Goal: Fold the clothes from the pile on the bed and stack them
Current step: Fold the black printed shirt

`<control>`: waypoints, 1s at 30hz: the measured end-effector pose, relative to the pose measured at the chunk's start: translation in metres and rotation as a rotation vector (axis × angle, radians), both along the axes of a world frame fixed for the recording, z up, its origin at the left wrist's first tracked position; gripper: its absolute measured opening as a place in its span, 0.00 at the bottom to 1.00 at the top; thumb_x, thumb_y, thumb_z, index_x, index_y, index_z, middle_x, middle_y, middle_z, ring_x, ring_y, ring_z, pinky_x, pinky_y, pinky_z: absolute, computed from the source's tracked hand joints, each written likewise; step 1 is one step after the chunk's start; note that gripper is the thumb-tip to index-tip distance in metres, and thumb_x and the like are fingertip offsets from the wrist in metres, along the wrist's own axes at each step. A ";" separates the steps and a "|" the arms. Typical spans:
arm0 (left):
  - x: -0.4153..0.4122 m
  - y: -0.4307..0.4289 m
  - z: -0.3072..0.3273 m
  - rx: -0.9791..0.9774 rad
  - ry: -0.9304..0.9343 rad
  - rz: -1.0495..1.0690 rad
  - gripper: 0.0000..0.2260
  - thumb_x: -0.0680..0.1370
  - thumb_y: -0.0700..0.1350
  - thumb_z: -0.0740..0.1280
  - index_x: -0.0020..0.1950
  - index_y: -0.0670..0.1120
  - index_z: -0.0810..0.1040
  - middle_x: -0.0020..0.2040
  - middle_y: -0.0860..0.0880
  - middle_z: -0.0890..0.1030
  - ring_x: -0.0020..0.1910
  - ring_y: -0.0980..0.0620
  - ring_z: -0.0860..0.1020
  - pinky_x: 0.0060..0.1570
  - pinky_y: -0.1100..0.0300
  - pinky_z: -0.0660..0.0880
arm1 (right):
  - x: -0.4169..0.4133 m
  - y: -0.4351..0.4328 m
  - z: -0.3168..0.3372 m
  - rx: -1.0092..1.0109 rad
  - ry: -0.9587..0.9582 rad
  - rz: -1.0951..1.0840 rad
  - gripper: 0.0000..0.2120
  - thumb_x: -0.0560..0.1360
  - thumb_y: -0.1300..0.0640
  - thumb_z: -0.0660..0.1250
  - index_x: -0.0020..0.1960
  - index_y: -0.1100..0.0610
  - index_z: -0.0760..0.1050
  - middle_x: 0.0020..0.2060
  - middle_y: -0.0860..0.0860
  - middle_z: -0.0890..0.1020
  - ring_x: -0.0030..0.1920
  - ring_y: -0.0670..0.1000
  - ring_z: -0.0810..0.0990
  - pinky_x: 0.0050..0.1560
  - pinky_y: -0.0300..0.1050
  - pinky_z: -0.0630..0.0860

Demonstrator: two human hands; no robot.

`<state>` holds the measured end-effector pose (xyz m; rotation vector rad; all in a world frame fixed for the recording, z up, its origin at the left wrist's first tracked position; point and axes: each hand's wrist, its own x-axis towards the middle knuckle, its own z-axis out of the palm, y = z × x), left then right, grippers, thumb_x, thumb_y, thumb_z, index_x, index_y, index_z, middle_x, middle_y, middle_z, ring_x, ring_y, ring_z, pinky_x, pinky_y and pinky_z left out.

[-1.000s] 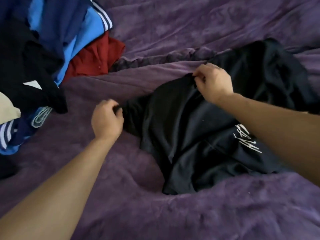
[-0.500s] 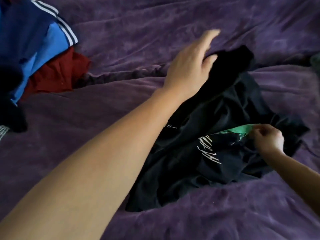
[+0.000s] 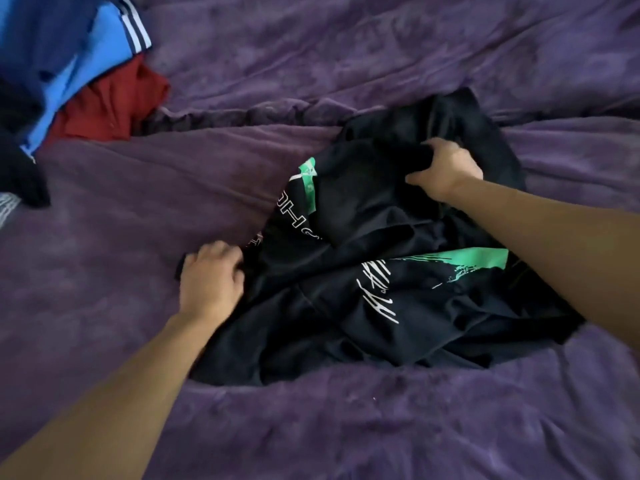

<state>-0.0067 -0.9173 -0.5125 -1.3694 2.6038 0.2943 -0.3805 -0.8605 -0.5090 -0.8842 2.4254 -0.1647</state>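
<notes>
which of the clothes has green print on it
The black shirt held by the left hand and right hand: it alone has green patches. The blue striped top and red garment show none.

Print on the black T-shirt (image 3: 363, 216)
White outlined capitals (image 3: 292, 213), an H among them, are cut off by folds; the white scrawled script (image 3: 379, 292) cannot be read.

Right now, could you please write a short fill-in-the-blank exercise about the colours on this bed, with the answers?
The shirt that lies crumpled on the bed is ____. The blanket under it is ____. The colour patch printed on the shirt is ____.

Missing words: black; purple; green.
</notes>
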 end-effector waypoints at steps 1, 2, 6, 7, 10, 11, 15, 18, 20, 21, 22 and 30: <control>-0.007 -0.010 0.004 -0.061 0.070 0.161 0.06 0.71 0.38 0.69 0.46 0.40 0.77 0.43 0.36 0.79 0.43 0.34 0.78 0.40 0.46 0.72 | -0.009 0.005 0.006 -0.048 0.025 -0.028 0.26 0.69 0.47 0.73 0.65 0.51 0.73 0.58 0.59 0.79 0.59 0.60 0.78 0.56 0.52 0.74; -0.012 -0.024 0.010 -0.118 0.133 0.323 0.05 0.73 0.39 0.67 0.47 0.40 0.75 0.42 0.34 0.79 0.43 0.33 0.77 0.39 0.46 0.71 | -0.022 0.010 0.012 -0.096 0.089 -0.054 0.23 0.69 0.47 0.72 0.61 0.53 0.75 0.56 0.60 0.80 0.57 0.61 0.79 0.55 0.53 0.75; -0.014 -0.083 0.029 -0.193 0.169 0.704 0.07 0.77 0.43 0.64 0.53 0.42 0.73 0.51 0.33 0.79 0.54 0.32 0.75 0.50 0.44 0.72 | -0.081 0.028 0.041 -0.193 0.314 -0.165 0.23 0.69 0.44 0.71 0.59 0.57 0.75 0.54 0.63 0.80 0.56 0.64 0.79 0.54 0.59 0.75; -0.014 -0.093 0.031 -0.164 0.135 0.733 0.08 0.76 0.43 0.64 0.54 0.42 0.74 0.53 0.34 0.78 0.57 0.33 0.74 0.54 0.44 0.72 | -0.093 0.030 0.044 -0.187 0.318 -0.188 0.24 0.68 0.44 0.71 0.59 0.56 0.76 0.54 0.62 0.81 0.56 0.64 0.79 0.54 0.58 0.75; -0.021 -0.102 0.030 -0.032 0.031 0.776 0.12 0.74 0.40 0.66 0.57 0.44 0.76 0.59 0.37 0.76 0.61 0.35 0.73 0.59 0.45 0.71 | -0.118 0.026 0.043 -0.106 0.285 -0.188 0.24 0.67 0.46 0.72 0.60 0.54 0.76 0.56 0.61 0.80 0.59 0.63 0.77 0.58 0.57 0.74; -0.026 -0.100 0.028 -0.007 -0.005 0.753 0.15 0.73 0.40 0.67 0.59 0.45 0.75 0.61 0.37 0.75 0.62 0.35 0.72 0.60 0.45 0.70 | -0.121 0.021 0.041 -0.067 0.284 -0.170 0.25 0.67 0.47 0.72 0.62 0.54 0.75 0.59 0.61 0.78 0.62 0.63 0.75 0.61 0.58 0.72; -0.043 -0.089 0.016 -0.086 -0.091 0.321 0.28 0.69 0.44 0.73 0.68 0.47 0.69 0.66 0.38 0.68 0.64 0.34 0.66 0.61 0.40 0.65 | -0.114 -0.004 0.030 0.046 0.448 0.165 0.35 0.66 0.49 0.76 0.69 0.55 0.67 0.68 0.62 0.67 0.71 0.63 0.61 0.66 0.63 0.60; -0.067 -0.088 0.006 -0.083 -0.009 0.042 0.31 0.69 0.47 0.73 0.70 0.49 0.67 0.69 0.41 0.68 0.67 0.37 0.65 0.63 0.41 0.64 | -0.096 -0.032 0.017 0.015 0.423 0.523 0.45 0.63 0.49 0.78 0.74 0.51 0.60 0.74 0.59 0.58 0.76 0.59 0.52 0.69 0.63 0.55; -0.084 -0.089 -0.001 -0.021 0.033 -0.012 0.28 0.71 0.49 0.71 0.70 0.49 0.68 0.67 0.42 0.71 0.65 0.39 0.68 0.63 0.42 0.65 | -0.084 -0.059 0.009 0.015 0.282 0.624 0.49 0.62 0.49 0.78 0.76 0.48 0.55 0.76 0.56 0.57 0.76 0.58 0.54 0.70 0.63 0.56; -0.090 -0.091 -0.005 0.017 0.043 -0.014 0.27 0.72 0.49 0.71 0.70 0.49 0.68 0.65 0.43 0.73 0.64 0.39 0.70 0.63 0.42 0.66 | -0.080 -0.072 0.004 0.028 0.195 0.626 0.51 0.62 0.49 0.78 0.77 0.47 0.53 0.76 0.55 0.58 0.75 0.59 0.57 0.69 0.62 0.59; -0.094 -0.093 -0.009 0.050 0.045 -0.002 0.26 0.73 0.49 0.71 0.69 0.49 0.69 0.63 0.43 0.75 0.62 0.40 0.72 0.62 0.42 0.68 | -0.077 -0.084 -0.001 0.055 0.120 0.610 0.52 0.62 0.49 0.79 0.77 0.46 0.52 0.75 0.54 0.60 0.73 0.59 0.61 0.68 0.60 0.62; -0.086 -0.090 -0.003 -0.093 0.080 0.004 0.15 0.69 0.37 0.74 0.51 0.40 0.73 0.47 0.42 0.74 0.45 0.39 0.75 0.37 0.47 0.71 | -0.089 -0.076 0.005 0.091 0.168 0.614 0.25 0.66 0.45 0.76 0.61 0.48 0.77 0.57 0.56 0.79 0.57 0.61 0.77 0.53 0.52 0.73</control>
